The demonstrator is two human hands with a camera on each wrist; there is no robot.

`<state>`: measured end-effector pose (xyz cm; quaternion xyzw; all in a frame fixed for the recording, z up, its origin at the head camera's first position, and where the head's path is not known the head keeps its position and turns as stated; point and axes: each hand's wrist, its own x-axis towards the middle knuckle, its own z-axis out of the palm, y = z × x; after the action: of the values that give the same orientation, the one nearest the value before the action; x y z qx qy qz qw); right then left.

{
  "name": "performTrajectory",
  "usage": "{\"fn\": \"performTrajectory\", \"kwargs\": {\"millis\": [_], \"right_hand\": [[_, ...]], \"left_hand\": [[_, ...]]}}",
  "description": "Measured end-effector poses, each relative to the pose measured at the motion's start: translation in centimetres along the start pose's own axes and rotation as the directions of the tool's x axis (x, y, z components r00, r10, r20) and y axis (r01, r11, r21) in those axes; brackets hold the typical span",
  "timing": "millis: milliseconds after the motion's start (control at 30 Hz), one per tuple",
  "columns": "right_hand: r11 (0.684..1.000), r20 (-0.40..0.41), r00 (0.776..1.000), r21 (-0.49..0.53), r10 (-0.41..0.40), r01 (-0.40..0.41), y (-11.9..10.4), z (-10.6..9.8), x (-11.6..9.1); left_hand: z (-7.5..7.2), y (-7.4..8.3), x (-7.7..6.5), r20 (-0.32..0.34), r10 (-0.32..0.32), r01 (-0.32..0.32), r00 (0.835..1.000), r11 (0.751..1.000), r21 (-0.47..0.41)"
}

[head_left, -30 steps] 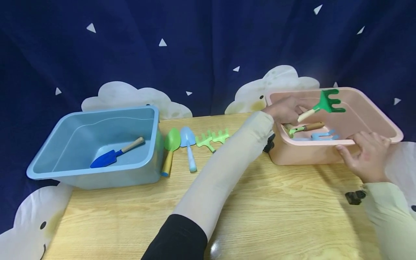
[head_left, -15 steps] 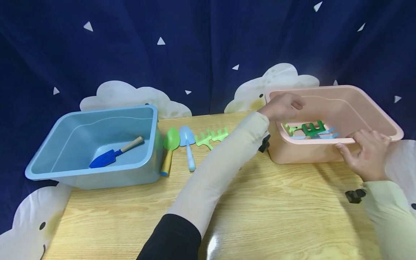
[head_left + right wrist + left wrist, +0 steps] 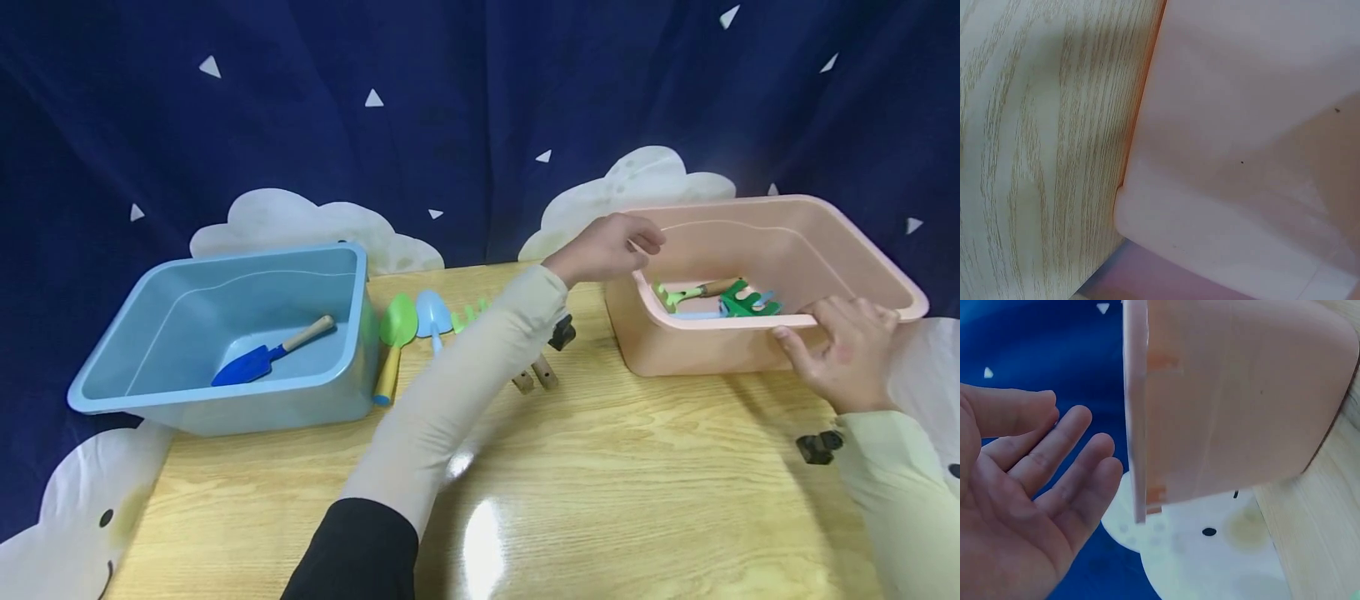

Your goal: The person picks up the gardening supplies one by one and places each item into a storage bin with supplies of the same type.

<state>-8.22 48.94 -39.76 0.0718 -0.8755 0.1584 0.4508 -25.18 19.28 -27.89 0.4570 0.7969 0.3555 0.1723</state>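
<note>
My left hand (image 3: 611,246) is beside the left rim of the pink tub (image 3: 720,354), holding nothing. In the left wrist view its fingers are loosely bent, with the palm (image 3: 1010,525) showing and the tub's outer wall (image 3: 1241,400) beyond. My right hand (image 3: 855,354) grips the tub's front rim, fingers over the edge and thumb outside; the right wrist view has only the tub wall (image 3: 1229,137) and table. Inside the tub lie a dark green hand rake (image 3: 744,303), a light green rake (image 3: 686,295) with a brown handle and a light blue tool (image 3: 697,316), partly hidden by the rim.
A blue tub (image 3: 255,414) on the left holds a blue trowel (image 3: 246,367). Between the tubs lie a green shovel (image 3: 399,321), a light blue shovel (image 3: 432,312) and a light green rake (image 3: 467,316). My left sleeve (image 3: 450,400) covers some of these tools.
My left hand has let go of the dark green rake, which dropped into the pink tub, and has moved left to the tub's rim. My right hand stays on the front rim.
</note>
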Motion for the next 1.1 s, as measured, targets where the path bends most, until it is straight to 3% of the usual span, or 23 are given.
{"fn": "performTrajectory", "kwargs": {"millis": [200, 433, 833, 1100], "right_hand": [[1.0, 0.007, 1.0, -0.005, 0.011, -0.011, 0.2, 0.2, -0.1], [1.0, 0.029, 0.999, -0.003, 0.029, -0.029, 0.9, -0.1, -0.1], [0.999, 0.038, 0.998, -0.005, 0.04, -0.04, 0.8, 0.0, 0.1], [0.997, 0.145, 0.987, -0.056, 0.065, -0.058, 1.3, -0.8, -0.3]], "left_hand": [[-0.2, -1.5, -1.5, -0.01, -0.013, 0.013, 1.0, 1.0, -0.007], [0.7, -4.4, -3.8, -0.023, -0.019, 0.018, 1.0, 0.999, -0.047], [2.5, -10.0, -8.8, 0.013, -0.149, 0.149, 0.989, 0.986, -0.076], [3.7, -12.2, -10.2, 0.013, -0.206, 0.207, 0.978, 0.977, -0.057]]}}
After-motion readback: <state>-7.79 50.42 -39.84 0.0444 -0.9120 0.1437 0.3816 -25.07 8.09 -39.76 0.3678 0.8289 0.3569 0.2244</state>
